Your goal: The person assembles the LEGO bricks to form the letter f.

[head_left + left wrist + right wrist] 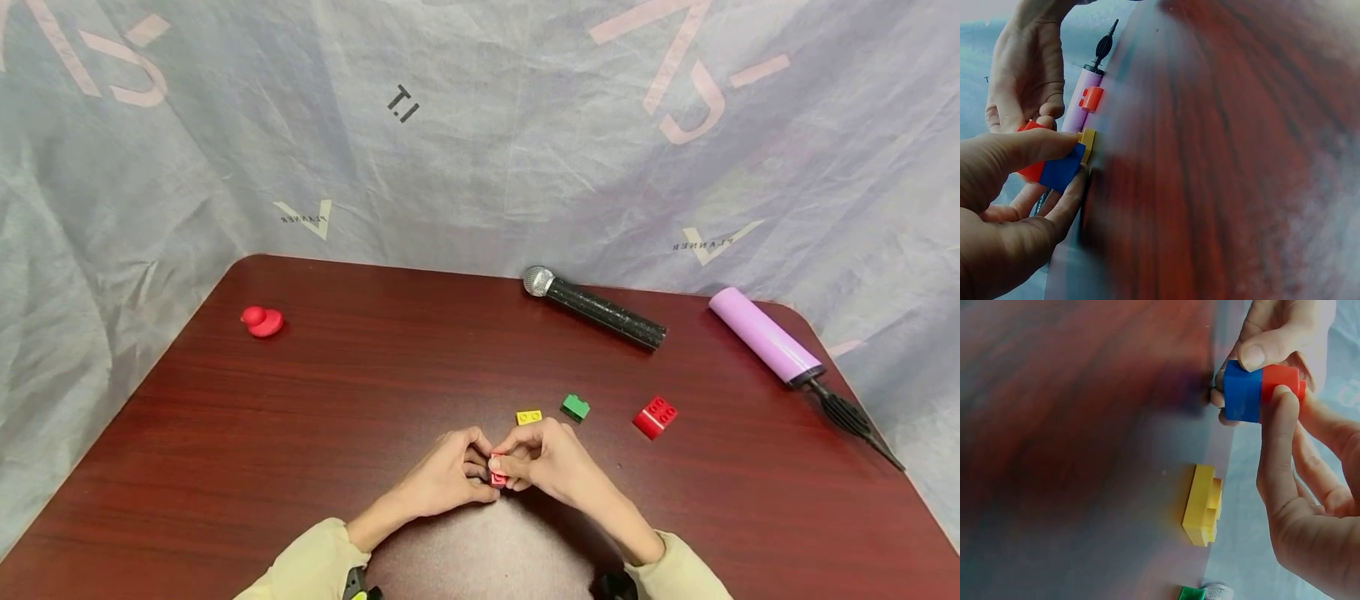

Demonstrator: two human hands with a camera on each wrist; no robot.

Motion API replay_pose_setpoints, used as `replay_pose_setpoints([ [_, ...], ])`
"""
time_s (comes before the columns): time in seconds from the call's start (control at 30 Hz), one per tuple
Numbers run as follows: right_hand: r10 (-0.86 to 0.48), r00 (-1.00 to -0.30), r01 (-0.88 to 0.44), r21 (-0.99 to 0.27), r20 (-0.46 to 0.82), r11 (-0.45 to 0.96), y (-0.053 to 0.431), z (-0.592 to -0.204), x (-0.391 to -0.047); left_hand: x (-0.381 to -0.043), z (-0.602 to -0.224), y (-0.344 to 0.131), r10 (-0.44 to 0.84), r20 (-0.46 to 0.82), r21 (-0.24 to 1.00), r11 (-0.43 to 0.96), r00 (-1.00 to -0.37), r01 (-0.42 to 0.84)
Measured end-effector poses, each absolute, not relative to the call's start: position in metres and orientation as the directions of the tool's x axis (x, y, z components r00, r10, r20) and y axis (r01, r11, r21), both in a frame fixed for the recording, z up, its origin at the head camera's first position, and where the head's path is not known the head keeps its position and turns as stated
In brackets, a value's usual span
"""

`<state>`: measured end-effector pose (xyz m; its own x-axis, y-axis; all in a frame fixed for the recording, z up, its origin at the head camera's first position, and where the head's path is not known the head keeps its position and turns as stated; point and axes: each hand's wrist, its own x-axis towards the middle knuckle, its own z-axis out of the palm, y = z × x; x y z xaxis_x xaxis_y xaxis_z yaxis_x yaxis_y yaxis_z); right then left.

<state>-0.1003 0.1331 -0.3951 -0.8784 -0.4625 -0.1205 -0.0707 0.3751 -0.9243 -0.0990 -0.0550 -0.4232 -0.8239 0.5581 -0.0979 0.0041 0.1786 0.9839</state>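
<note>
Both hands meet over the near middle of the table around two joined toy building bricks. A blue brick (1243, 394) forms the lower half, its sides held between the thumb and fingers of my left hand (442, 473). On top of it sits a red brick (1279, 376), which my right hand (561, 465) pinches between thumb and fingers. From above, only the red brick (498, 480) shows between the fingertips. Just beyond the right hand lies a yellow brick (528, 417), partly covered by that hand in the head view.
A green brick (575, 407) and another red brick (656, 417) lie to the right of the yellow one. Farther back are a black microphone (603, 311) and a purple hand pump (768, 337). A red rubber duck (262, 322) sits at the far left of the table (225, 433).
</note>
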Motion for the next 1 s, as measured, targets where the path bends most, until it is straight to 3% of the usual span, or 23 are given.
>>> replay_pose_setpoints([
  [0.37,-0.509,-0.852,-0.118,-0.905,-0.118,0.408,0.135,-0.394,-0.102,-0.092,-0.423,-0.054,0.563,-0.049,0.967,0.235,-0.825,0.103],
  [0.63,-0.52,-0.847,-0.13,-0.904,-0.112,0.408,0.137,-0.393,-0.102,-0.09,-0.424,-0.052,0.529,0.092,0.801,0.463,-0.843,0.378],
  [1.0,-0.519,-0.846,-0.134,-0.894,-0.121,0.427,0.137,-0.397,-0.105,-0.089,-0.422,-0.051,0.522,0.067,0.749,0.537,-0.85,0.389],
])
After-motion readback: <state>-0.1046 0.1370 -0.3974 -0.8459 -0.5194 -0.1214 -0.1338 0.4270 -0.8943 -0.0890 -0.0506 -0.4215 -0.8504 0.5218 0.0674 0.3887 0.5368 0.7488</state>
